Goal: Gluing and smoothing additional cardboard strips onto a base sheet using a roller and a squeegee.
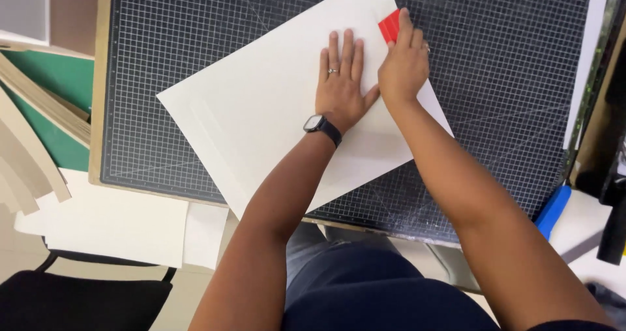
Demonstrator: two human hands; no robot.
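A large white sheet (261, 109) lies tilted on a dark gridded cutting mat (495, 77). My left hand (342, 80) rests flat on the sheet with fingers spread, a ring on one finger and a dark watch at the wrist. My right hand (404, 64) sits just to its right at the sheet's right edge, closed on a small red flat scraper (390, 25) that it presses against the paper. Most of the scraper is hidden under the fingers.
A narrow white strip (585, 64) lies along the mat's right side, with a blue tool (553, 210) near the lower right corner. White sheets (111, 223) and stacked brown boards over green board (45, 103) lie at the left. A black chair (78, 298) stands below.
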